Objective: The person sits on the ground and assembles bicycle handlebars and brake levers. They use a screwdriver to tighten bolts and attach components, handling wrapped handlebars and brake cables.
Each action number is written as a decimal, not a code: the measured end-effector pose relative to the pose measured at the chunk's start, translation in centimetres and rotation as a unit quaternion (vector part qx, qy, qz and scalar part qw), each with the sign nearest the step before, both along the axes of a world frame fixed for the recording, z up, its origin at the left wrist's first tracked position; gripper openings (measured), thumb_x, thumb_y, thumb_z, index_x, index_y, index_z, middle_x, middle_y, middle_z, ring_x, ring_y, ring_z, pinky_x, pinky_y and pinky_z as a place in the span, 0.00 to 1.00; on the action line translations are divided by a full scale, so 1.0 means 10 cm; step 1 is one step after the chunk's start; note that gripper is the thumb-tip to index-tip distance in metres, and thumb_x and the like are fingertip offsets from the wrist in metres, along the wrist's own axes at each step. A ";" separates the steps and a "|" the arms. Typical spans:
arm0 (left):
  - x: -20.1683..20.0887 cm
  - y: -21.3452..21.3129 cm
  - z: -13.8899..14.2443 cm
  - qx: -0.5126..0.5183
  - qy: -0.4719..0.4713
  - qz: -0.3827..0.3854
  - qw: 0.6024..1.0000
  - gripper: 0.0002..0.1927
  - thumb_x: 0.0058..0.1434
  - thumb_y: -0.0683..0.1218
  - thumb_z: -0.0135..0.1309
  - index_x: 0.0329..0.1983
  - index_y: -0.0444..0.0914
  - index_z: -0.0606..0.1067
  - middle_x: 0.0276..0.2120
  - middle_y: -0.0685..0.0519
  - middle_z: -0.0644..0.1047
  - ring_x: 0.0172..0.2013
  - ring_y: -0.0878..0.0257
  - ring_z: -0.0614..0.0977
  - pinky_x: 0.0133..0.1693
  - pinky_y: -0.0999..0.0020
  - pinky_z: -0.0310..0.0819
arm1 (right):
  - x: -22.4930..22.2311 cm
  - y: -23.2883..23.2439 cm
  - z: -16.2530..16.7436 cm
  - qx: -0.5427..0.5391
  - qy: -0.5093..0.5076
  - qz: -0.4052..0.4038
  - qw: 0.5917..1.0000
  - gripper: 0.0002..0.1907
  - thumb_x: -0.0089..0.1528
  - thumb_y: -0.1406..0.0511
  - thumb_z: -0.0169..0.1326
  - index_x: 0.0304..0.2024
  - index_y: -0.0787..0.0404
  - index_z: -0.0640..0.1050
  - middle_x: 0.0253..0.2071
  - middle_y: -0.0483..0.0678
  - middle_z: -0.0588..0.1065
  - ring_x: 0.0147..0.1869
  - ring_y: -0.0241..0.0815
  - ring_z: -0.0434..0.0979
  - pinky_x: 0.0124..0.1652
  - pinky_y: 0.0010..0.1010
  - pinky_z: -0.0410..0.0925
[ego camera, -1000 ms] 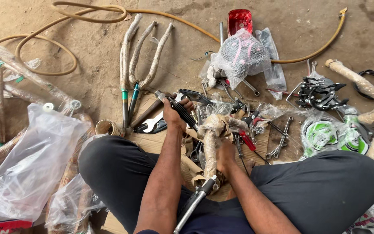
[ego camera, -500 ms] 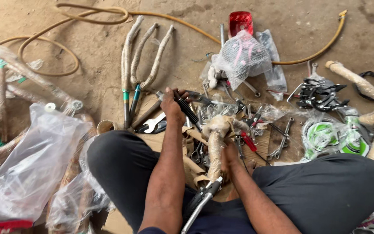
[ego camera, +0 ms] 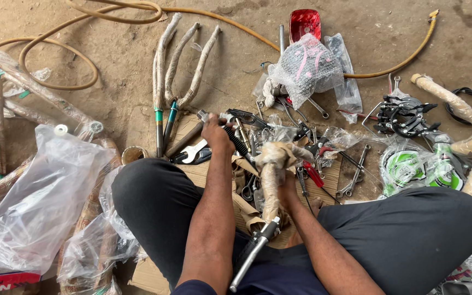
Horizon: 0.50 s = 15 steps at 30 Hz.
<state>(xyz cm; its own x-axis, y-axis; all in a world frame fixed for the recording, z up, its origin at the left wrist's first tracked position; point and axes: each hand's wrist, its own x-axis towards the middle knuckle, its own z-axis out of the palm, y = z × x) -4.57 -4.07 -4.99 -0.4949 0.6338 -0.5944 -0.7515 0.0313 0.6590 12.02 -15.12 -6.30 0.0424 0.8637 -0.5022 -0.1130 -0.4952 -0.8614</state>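
Left hand (ego camera: 217,133) reached farther (tools (ego camera: 247,123)).

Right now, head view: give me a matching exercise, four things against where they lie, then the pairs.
Things:
1. red reflector
2. rubber hose
3. open-end wrench
4. paper-wrapped tube

Places:
A. upright between the person's knees, right hand at it
B. far edge of the floor, behind the bubble-wrapped part
C. looped across the dirt at far left
D. on cardboard just beyond the left knee, near the left hand

Pairs: 1-B, 2-C, 3-D, 4-A
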 end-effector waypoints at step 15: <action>-0.06 -0.18 -0.22 -0.049 -0.039 0.052 0.997 0.13 0.74 0.51 0.45 0.38 0.37 0.68 0.25 0.54 0.70 0.21 0.64 0.71 0.23 0.65 0.67 | 0.02 0.15 -0.04 -0.014 -0.212 0.032 0.977 0.12 0.68 0.66 0.51 0.46 0.71 0.77 0.36 0.55 0.77 0.37 0.45 0.77 0.35 0.37 0.71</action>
<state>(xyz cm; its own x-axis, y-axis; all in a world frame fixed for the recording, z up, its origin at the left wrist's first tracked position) -5.16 -5.86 -7.16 -0.5048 0.5188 -0.6900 -0.8026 0.0122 0.5964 12.26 -13.60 -6.66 0.1980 0.8575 -0.4749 0.2834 -0.5139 -0.8097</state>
